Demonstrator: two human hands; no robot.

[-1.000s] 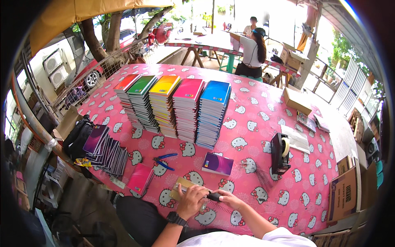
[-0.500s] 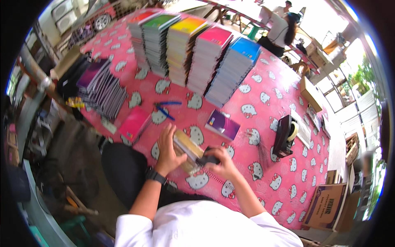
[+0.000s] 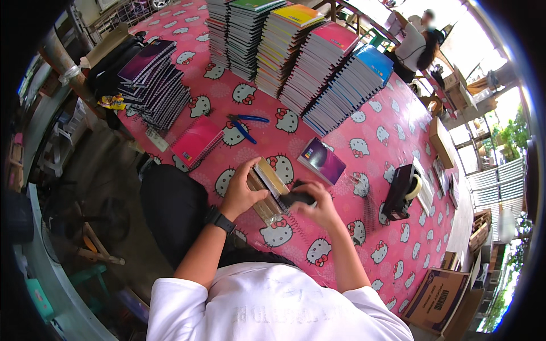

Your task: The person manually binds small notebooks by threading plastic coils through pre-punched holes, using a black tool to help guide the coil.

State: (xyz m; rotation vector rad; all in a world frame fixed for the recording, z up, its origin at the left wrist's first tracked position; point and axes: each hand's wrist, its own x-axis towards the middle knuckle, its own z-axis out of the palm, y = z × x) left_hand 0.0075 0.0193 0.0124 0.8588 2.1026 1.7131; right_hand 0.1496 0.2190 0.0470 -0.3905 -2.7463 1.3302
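My left hand [image 3: 243, 190] holds a tan, wood-coloured block [image 3: 273, 175], with its thumb on top and its fingers round the left side. A pale and dark strip runs along the block's middle, and its near end looks shiny, like clear tape. A black object [image 3: 300, 197], too smeared to name, is in my right hand [image 3: 321, 206] against the block's right side. From beneath that hand a thin wire coil [image 3: 298, 227] trails toward me. Beyond my hands lie blue-handled pliers [image 3: 245, 126], a pink spiral notebook [image 3: 197, 142] and a purple notebook [image 3: 322, 161].
Tall stacks of coloured notebooks [image 3: 341, 88] stand at the table's far side. Purple spiral notebooks [image 3: 153, 85] are piled at the left. On the right are a black tape dispenser [image 3: 400, 193], a loose coil [image 3: 369, 210] and a cardboard box [image 3: 435, 298]. Two people sit far off.
My view has shifted, so the table's things appear moved. The left hand still holds the block; the right hand has moved slightly along its right side with the black object.
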